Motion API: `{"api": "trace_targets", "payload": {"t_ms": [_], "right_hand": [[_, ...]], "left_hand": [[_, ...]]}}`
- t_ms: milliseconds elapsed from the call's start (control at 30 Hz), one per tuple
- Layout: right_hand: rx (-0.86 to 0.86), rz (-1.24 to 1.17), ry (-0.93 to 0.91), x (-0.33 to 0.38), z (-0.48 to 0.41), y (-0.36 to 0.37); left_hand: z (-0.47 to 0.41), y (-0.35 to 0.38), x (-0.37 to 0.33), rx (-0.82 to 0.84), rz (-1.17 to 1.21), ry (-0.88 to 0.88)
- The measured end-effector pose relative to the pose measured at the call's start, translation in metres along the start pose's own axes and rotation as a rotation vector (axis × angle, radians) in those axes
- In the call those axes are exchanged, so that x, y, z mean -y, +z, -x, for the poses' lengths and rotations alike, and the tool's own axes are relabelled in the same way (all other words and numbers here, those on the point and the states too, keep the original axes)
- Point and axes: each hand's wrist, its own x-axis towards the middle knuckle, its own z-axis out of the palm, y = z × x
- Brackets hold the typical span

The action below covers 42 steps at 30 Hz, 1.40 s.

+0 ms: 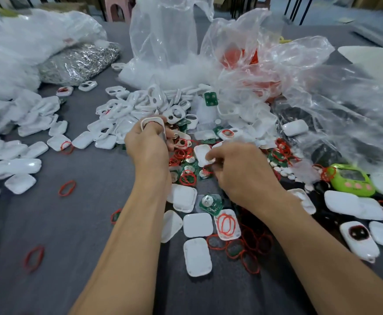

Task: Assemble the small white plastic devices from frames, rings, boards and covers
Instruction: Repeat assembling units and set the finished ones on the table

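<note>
Left hand (pixel 148 144) grip: white frame (pixel 152 123) | right hand (pixel 242 171) grip: white cover (pixel 203 155) | writing: none legible

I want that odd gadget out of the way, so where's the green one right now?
The green gadget lies at the far right of the head view, on the table beyond the right hand, beside red rings.

Grey cloth-covered table (pixel 76 223) (pink stool (pixel 117 9) behind), dark metal legs (pixel 299 7).

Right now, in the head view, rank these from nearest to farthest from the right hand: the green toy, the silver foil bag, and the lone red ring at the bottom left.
1. Green toy, to its right.
2. Red ring, near left.
3. Silver foil bag, far left.
</note>
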Motion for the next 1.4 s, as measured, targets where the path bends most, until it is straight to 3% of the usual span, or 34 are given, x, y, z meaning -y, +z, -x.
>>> {"api": "trace_targets", "payload": {"t_ms": [67,133,200,267,333,433,533,600,733,933,1000,1100,1233,1300,1400], "right_hand": [[-0.074,0.030,0.030,-0.004,-0.002,-0.002],[-0.102,-0.092,0.033,-0.006,0.002,-0.007],[0.021,-0.255,0.011,-0.003,0.007,-0.014],[0.226,-0.296,0.014,0.000,0.014,-0.015],[0.312,-0.290,0.040,0.002,0.019,-0.012],[0.287,-0.157,0.066,0.003,0.020,-0.011],[0.105,0.006,0.071,-0.005,0.022,-0.014],[-0.013,-0.051,0.151,-0.022,0.027,-0.022],[-0.065,-0.054,0.311,-0.060,0.036,-0.040],[-0.075,-0.179,0.312,-0.076,0.048,-0.065],[0.004,-0.231,0.238,-0.062,0.048,-0.061],[0.151,-0.075,0.118,-0.041,0.046,-0.038],[0.149,-0.021,0.088,-0.037,0.040,-0.024],[0.057,-0.156,0.096,-0.039,0.037,-0.024],[-0.119,-0.639,0.247,-0.043,0.026,-0.030]], "left_hand": [[0.000,-0.002,-0.001,-0.004,0.003,0.002],[0.000,-0.003,-0.002,0.000,0.004,0.002],[0.000,-0.004,-0.003,0.004,0.009,-0.009],[0.000,-0.003,-0.003,0.008,0.013,-0.032],[0.003,-0.003,-0.004,0.031,0.000,-0.047],[0.007,-0.002,-0.004,0.066,-0.009,-0.053],[0.010,-0.001,-0.003,0.088,-0.047,-0.043],[0.012,0.001,-0.001,0.108,-0.100,-0.027],[0.022,0.011,0.010,0.193,-0.177,-0.024],[0.054,0.034,0.046,0.518,-0.361,-0.062],[0.054,0.035,0.049,0.534,-0.411,-0.025],[0.049,0.033,0.046,0.482,-0.435,0.018],[0.047,0.026,0.042,0.455,-0.449,0.027],[0.048,0.025,0.040,0.468,-0.439,0.031],[0.047,0.025,0.038,0.479,-0.418,0.036]]}}
